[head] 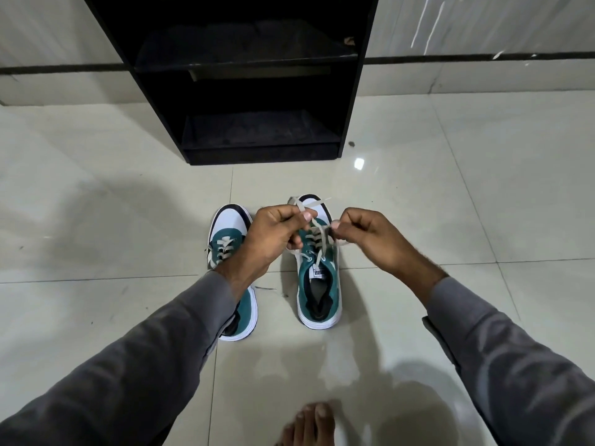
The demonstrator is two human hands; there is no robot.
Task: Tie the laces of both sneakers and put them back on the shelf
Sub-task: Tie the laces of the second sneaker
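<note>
Black shelf [257, 75] beyond sneakers [318, 278] (unobstructed)

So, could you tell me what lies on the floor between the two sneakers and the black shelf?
Nothing: in the head view, only bare glossy tile separates the sneakers from the black shelf.

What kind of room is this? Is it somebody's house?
Probably a home, maybe by the entrance. There is a shiny tiled floor, a black shoe shelf against the wall, and a bare foot at the bottom. The hands are tying a sneaker on the floor.
</note>
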